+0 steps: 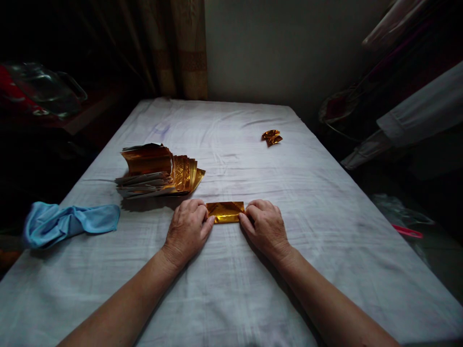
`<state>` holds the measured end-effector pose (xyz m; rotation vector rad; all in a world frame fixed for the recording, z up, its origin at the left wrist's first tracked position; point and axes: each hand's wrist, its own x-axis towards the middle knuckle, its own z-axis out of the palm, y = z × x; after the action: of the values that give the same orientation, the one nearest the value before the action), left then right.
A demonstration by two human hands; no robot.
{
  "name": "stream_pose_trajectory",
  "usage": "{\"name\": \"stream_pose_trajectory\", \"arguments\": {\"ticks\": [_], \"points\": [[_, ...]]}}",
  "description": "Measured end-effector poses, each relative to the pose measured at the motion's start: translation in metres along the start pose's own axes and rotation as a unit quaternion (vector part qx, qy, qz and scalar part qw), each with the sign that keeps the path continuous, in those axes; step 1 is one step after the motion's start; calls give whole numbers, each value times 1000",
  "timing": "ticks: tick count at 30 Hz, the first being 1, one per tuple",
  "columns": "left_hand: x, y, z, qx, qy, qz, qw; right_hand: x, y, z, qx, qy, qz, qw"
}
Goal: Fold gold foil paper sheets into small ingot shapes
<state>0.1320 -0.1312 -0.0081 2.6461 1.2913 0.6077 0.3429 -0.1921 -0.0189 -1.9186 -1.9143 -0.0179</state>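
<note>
A shiny gold foil paper (pixel 227 212), folded into a flat strip, lies on the white cloth between my hands. My left hand (pixel 190 225) grips its left end, thumb at the near edge and fingers curled behind. At the right end my right hand (pixel 266 225) pinches it the same way, thumb in front. Just beyond my left hand stands a thick stack of gold foil papers (pixel 148 166), fanned and bent. Farther off to the right rests a small folded gold piece (pixel 272 137).
White cloth covers the table (pixel 231 289). On the left edge lies a crumpled blue cloth (pixel 72 224). A glass jug (pixel 47 89) stands on a dark side surface. A curtain (pixel 181 53) and a wall close off the far side; pale garments (pixel 423 106) hang at the right.
</note>
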Motion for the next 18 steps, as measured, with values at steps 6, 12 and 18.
{"name": "stream_pose_trajectory", "arguments": {"ticks": [6,12,18], "points": [[-2,-2,1,28,6,2,1000,0,-1,2,-25,6,-4,1000],[-9,8,-1,-6,45,149,988,0,-2,3,-30,11,-2,999],[-24,18,7,12,15,192,981,0,-3,2,-28,24,-11,999]]}}
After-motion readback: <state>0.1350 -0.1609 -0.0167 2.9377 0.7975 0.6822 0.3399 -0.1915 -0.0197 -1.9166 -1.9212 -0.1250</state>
